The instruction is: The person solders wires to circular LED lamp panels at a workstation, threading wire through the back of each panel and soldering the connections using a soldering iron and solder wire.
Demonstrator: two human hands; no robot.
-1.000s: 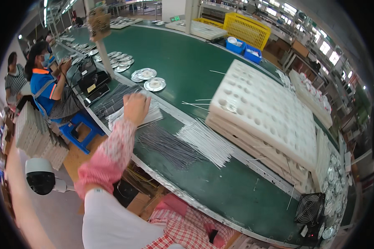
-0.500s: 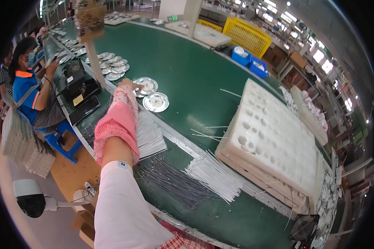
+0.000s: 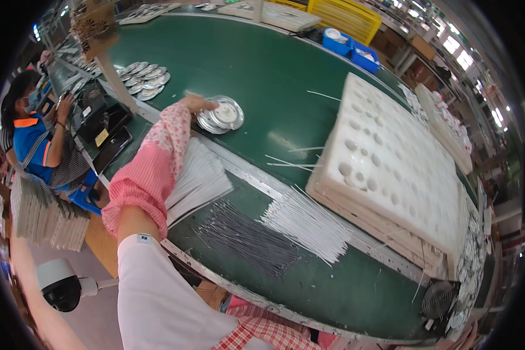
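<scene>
My left hand [image 3: 199, 105] reaches far out over the green bench in a pink patterned sleeve. Its fingers close on the left edge of a small stack of shiny silver round discs [image 3: 228, 114], each with a pale centre. The thumb side and the underside of the grip are hidden. Farther left, a heap of similar silver discs [image 3: 143, 79] lies beside a post. Close to my forearm is a spread of thin white strips [image 3: 199, 178]. Bundles of dark grey wires [image 3: 248, 236] and white wires [image 3: 306, 224] lie nearer to me. My right hand is out of view.
At right stands a stack of white foam trays [image 3: 385, 157] with round hollows. Loose white wires stick out by its left side. A metal rail [image 3: 256, 184] divides the green surface. Blue bins [image 3: 337, 42] and a yellow crate [image 3: 347, 20] sit far back. A co-worker [image 3: 38, 137] sits at left.
My left hand has shifted right along the bench. The separate near disc now appears gathered with the others in one stack under my fingers. The head view has turned a little too.
</scene>
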